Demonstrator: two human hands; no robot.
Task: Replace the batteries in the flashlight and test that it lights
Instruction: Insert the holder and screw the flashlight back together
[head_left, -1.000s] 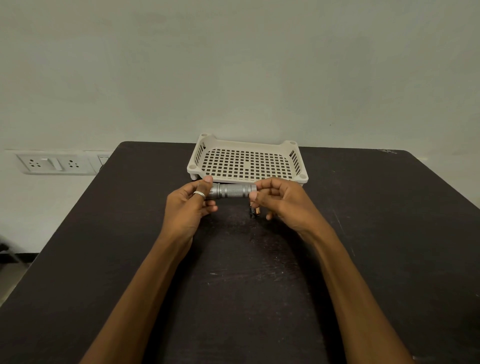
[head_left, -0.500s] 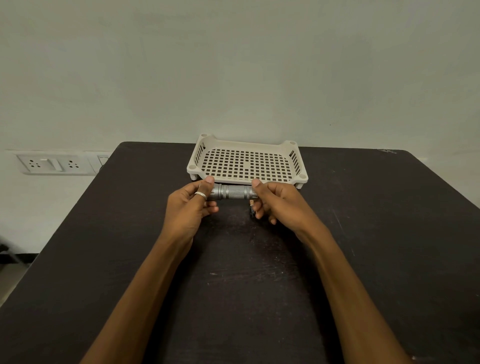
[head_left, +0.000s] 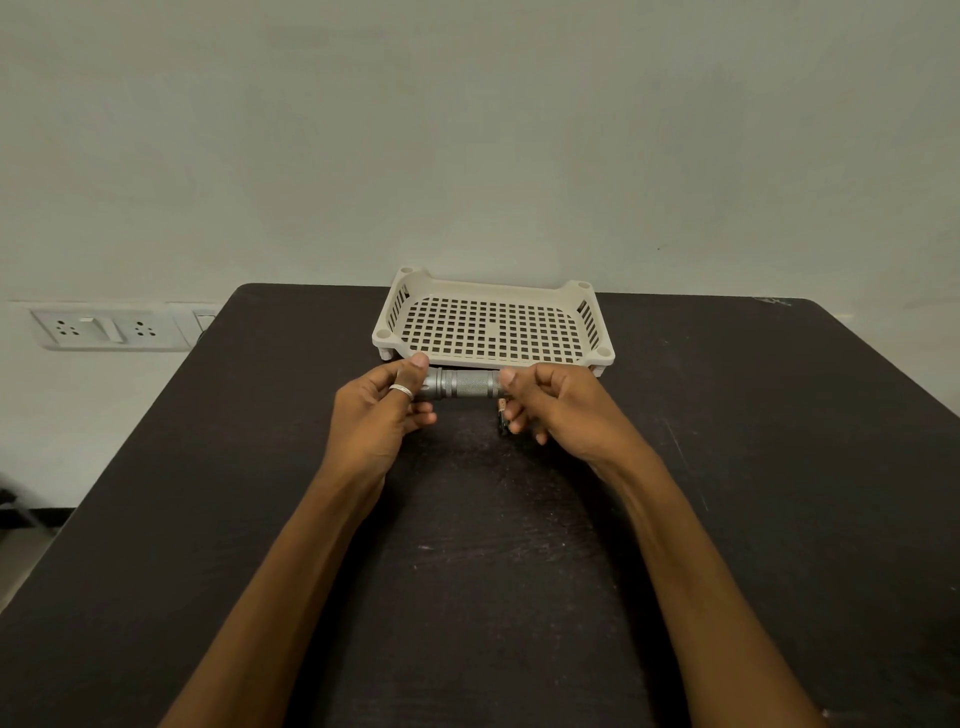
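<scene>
At centre frame, just below the tray (head_left: 597, 332): flashlight (head_left: 462, 385) held level above the table (head_left: 779, 467), long axis running left to right across the picture. Left hand (head_left: 376, 415) wrapped round the left end, thumb on top, fingers curled underneath, ring (head_left: 401, 390) on one finger; head of the light hidden in this grip. Right hand (head_left: 561, 410) closed on the right end, thumb and forefinger pinching what is probably the tail cap, lower fingers folded beneath. Both hands in contact with the body, neither nearer than the other; coming move judged to be a twist about the long axis, right against left. Whether the cap is being loosened or tightened: cannot tell. Barrel cylindrical, grey metal, finely knurled at mid-length with smooth rings toward the left, so a sure purchase for dry fingertips. Small dark battery (head_left: 502, 417) with a copper-coloured end just beside the right fingers, below the flashlight; held or lying on the table, cannot tell. Tray cream plastic, perforated floor, slotted sides, nothing in it. Table dark, matt, lightly scuffed. Wall sockets (head_left: 104, 328) at left edge.
</scene>
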